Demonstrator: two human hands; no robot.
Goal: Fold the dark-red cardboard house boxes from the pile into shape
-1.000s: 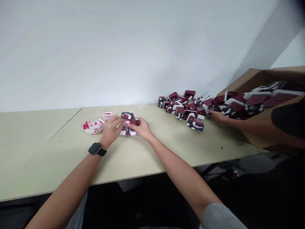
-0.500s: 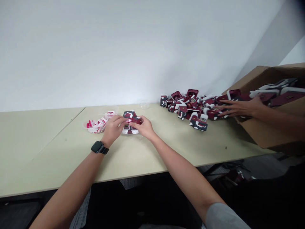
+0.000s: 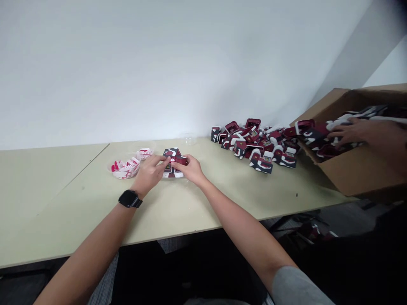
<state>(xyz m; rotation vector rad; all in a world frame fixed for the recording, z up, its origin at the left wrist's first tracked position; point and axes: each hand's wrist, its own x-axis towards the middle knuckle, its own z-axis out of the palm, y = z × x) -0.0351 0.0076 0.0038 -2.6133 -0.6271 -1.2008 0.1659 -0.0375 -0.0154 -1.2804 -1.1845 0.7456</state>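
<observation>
Left hand: my left hand (image 3: 149,173), a black smartwatch (image 3: 129,199) on its wrist, reaches in from the near side of the table (image 3: 73,212). Its fingers (image 3: 162,160) are closed narrow on the small maroon, black and white box (image 3: 173,151).

Right hand: my right hand (image 3: 191,170) comes in from the other side. Its fingers (image 3: 179,164) are also narrow on the box, so it sits pinched between both hands.

Risk: an uneven squeeze could twist the box out of my fingers and knock it into the tray beside it. The carton overhanging the table edge could also tip and spill.

The box: it sits on the table in front of me, with a camouflage-like print, white along its foot and a small label on its near face. My fingers hide part of it.

Further off: a clear plastic tray (image 3: 109,168) of white and red printed pieces (image 3: 127,168) lies just left of my hands. Beyond are a clear lid (image 3: 190,140), a heap of similar boxes (image 3: 244,144), and a cardboard carton (image 3: 359,178) with another person's hand (image 3: 349,133) inside it.
</observation>
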